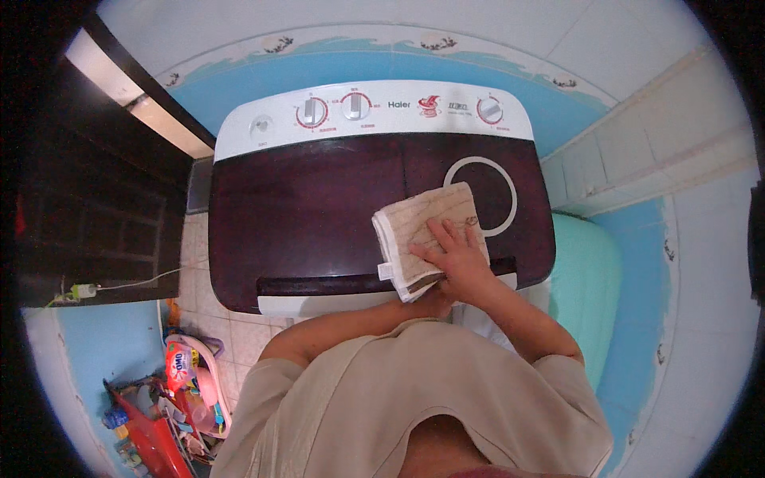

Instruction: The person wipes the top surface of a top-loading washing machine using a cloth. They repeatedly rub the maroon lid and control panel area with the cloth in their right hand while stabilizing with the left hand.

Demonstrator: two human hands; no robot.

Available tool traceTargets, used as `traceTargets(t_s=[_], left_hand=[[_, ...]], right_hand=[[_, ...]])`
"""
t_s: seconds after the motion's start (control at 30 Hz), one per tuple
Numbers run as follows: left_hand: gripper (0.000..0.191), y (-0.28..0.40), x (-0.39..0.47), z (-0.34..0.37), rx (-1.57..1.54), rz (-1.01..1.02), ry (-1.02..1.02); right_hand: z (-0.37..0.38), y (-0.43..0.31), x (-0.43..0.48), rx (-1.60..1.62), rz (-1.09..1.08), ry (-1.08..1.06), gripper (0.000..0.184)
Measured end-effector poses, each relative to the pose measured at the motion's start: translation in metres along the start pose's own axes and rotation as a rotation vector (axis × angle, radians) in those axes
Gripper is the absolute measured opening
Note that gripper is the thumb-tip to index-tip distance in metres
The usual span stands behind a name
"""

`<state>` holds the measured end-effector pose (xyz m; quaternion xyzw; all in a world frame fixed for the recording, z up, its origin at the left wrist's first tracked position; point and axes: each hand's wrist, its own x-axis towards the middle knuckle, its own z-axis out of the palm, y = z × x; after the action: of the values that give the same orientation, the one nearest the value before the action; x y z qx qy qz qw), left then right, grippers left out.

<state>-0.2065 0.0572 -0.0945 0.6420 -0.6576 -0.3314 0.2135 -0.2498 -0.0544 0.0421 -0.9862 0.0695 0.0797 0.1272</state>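
A folded beige towel (412, 218) with a white edge and a small label lies at a slant over the front of a Haier twin-tub washing machine (299, 209) with a dark red lid, partly covering the white ring on its right side. My right hand (457, 254) rests on top of the towel with its fingers spread. Beneath the towel's lower edge is my left hand (439, 302); its fingers are hidden, so its grip does not show. Along the machine's back run a white control panel (412, 122) and its dials.
A pink basin (212, 358) with an OMO detergent bag (178, 364) stands on the floor at lower left, by a red container (158, 448) and clutter. A dark door (107, 197) is left. A turquoise tub-like object (588, 281) stands right of the machine, near the tiled wall.
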Motion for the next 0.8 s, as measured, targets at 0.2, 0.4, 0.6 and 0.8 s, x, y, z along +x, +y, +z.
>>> traceTargets(t_s=[0.2,0.4,0.6,0.8], left_hand=[[0.058,0.002,-0.012,-0.009,0.585,0.295,0.408],[0.065,0.015,-0.016,-0.029,0.468,0.301,0.407],[0.072,0.015,-0.014,-0.022,0.692,0.260,0.402],[0.070,0.019,-0.017,-0.028,0.672,0.247,0.357]], right_hand=[[0.008,0.010,0.054,-0.088,0.073,0.279,0.085],[-0.031,0.062,0.179,-0.240,0.240,0.378,0.086],[-0.057,0.084,0.245,-0.133,0.247,0.563,0.073],[-0.031,0.072,0.193,-0.234,0.118,0.413,0.071]])
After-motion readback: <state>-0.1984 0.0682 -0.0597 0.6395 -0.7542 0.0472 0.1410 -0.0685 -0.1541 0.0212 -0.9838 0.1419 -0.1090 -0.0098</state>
